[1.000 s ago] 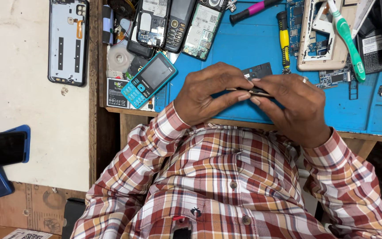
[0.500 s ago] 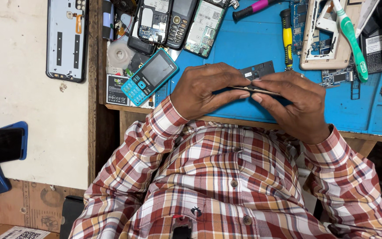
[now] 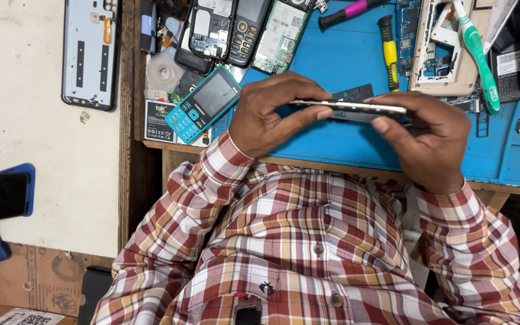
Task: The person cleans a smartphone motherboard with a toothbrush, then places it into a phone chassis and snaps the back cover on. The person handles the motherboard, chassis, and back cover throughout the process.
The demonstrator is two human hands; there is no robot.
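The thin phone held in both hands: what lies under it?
Under the thin phone, gripped edge-on by the left hand and right hand, lies the blue work mat. A dark flat part shows just behind. The mat beneath the hands is hidden.

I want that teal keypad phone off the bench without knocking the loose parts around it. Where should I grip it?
Take the teal keypad phone by its two long edges near the keypad end, coming from above. It lies flat and tilted, screen up, and that end overhangs a battery pack, freer than the crowded screen end.
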